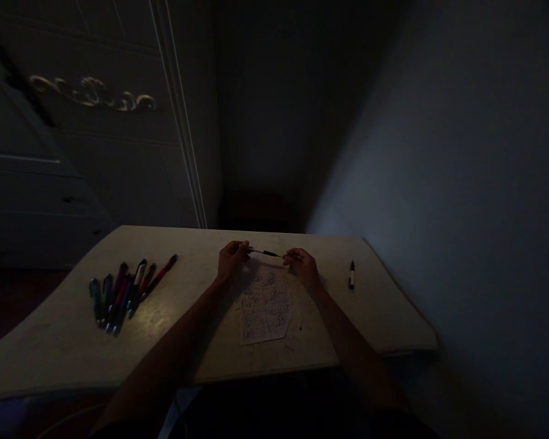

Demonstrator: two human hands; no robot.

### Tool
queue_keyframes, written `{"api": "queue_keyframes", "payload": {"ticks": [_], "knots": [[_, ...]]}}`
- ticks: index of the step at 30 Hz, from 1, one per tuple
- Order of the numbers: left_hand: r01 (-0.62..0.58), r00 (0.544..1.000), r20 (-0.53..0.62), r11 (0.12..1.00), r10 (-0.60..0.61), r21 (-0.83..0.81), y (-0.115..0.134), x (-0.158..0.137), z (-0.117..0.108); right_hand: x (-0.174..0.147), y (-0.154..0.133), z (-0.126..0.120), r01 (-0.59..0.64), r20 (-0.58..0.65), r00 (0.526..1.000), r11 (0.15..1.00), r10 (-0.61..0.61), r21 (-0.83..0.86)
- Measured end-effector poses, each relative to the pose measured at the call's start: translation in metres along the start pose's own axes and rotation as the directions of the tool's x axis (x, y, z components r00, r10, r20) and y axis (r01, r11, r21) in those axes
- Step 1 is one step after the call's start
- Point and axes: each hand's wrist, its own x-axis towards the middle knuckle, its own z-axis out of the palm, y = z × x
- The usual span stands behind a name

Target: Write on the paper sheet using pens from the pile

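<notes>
A slim pen (266,252) with a white barrel and a dark section is held level just above the table. My left hand (232,259) is closed around its left end. At the other end, the fingers of my right hand (301,265) pinch the pen's tip; the exact contact is too dark to make out. Below both hands lies a sheet of paper (265,308) covered in dense handwriting, with an uneven right edge. Small thin parts (301,325) rest to the right of the sheet, and one more lies at its left edge.
Several coloured pens (119,296) lie in a loose pile on the left of the pale table (187,341). A single black-and-white pen (352,275) lies at the right. A cabinet with ornate trim (91,91) stands behind left; a wall (462,183) rises at the right.
</notes>
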Motion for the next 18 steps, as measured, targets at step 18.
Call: {"api": "queue_keyframes", "payload": {"ticks": [18], "knots": [[0.005,1.0,0.01,0.999,-0.006,0.039,-0.003,0.0006,0.0009,-0.0012,0.0019,0.0052,0.041,0.015,0.999,0.996,-0.04,-0.085]]}}
